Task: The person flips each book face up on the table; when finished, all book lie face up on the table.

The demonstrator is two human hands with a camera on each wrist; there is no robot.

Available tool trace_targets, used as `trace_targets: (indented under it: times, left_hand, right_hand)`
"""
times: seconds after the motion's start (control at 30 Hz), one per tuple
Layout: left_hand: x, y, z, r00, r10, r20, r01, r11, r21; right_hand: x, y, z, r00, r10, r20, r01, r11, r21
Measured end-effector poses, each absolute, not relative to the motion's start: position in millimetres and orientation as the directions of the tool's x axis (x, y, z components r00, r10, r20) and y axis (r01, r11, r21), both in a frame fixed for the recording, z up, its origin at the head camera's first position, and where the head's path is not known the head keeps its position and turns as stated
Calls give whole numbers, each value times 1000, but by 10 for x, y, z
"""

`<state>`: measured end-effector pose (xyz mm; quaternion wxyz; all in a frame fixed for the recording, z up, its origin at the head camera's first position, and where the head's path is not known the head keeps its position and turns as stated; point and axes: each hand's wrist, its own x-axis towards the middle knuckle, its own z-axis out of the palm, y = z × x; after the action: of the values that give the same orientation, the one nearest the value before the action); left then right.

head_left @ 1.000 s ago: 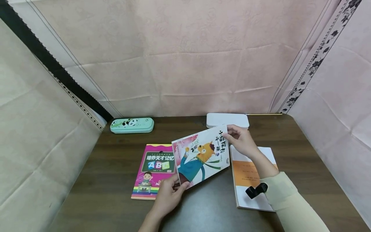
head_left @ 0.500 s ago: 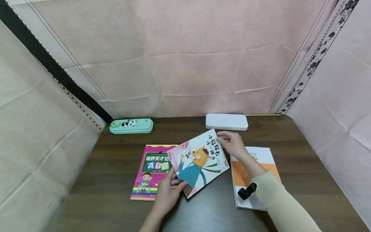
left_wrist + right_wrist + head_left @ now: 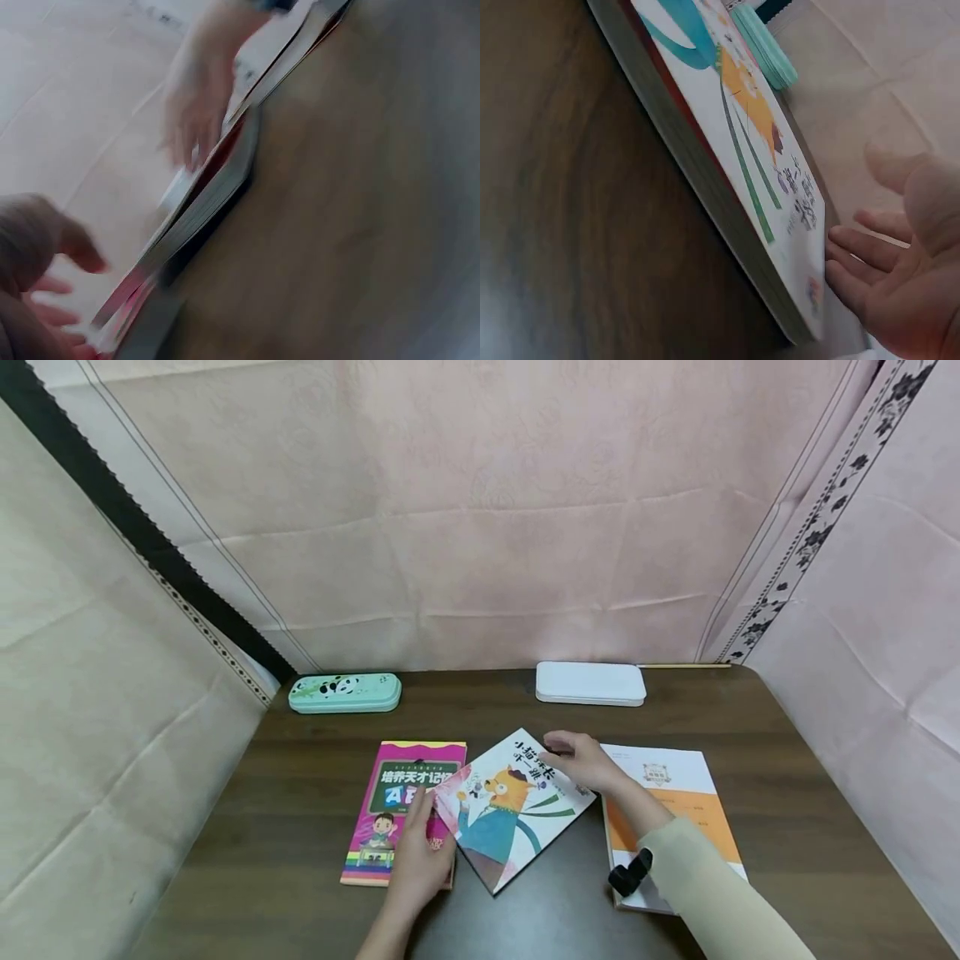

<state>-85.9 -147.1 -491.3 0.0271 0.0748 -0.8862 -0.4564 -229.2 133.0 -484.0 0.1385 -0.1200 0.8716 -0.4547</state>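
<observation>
A white picture book point(image 3: 510, 818) with an orange cartoon cat lies turned at an angle on the brown table. Its left corner overlaps the pink book point(image 3: 373, 814) beside it. My left hand point(image 3: 418, 864) is by that corner, over the pink book, thumb lifted off the cover in the left wrist view. At the opposite upper edge is my right hand point(image 3: 588, 768), fingertips along the picture book's side in the right wrist view, thumb raised clear. Neither hand grips anything. My right forearm partly hides an orange-and-white book point(image 3: 678, 772).
A mint-green pencil case point(image 3: 345, 693) with pandas stands at the table's back left. Further right is a white case point(image 3: 590, 683), with a thin yellowish stick point(image 3: 686, 666) alongside it. Pale cloth point(image 3: 480, 543) hangs behind and at both sides of the table point(image 3: 262, 860).
The picture book has come down towards me onto the table and turned clockwise. Both hands have loosened from it; my left fingers have straightened.
</observation>
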Motion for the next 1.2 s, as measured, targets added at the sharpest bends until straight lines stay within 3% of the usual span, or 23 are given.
trace_targets:
  times: [0.17,0.3,0.5,0.77,1.2]
  left_hand:
    - [-922,-1664,-4878,-996,-18,-86,-76,667,741]
    - [-988,-1733,-4831,-990,52,-130,-55,707,705]
    - [-1072,-1759,-4798,-987,90,-132,-25,730,683]
    - [-1128,-1765,-4813,-988,116,-106,20,761,648]
    - [-1065,-1686,-4826,-986,137,-91,48,765,642]
  right_hand:
    - [-2145,1527,-4713,-902,-422,-87,-275,720,-638]
    - [-2065,1657,-4652,-884,-449,-129,-327,792,-516]
    - [-1997,1694,-4712,-860,-488,-149,-390,817,-424]
    - [-1962,1663,-4788,-868,-489,-89,-428,825,-369]
    - [-2031,1734,-4766,-869,-481,-118,-402,823,-400]
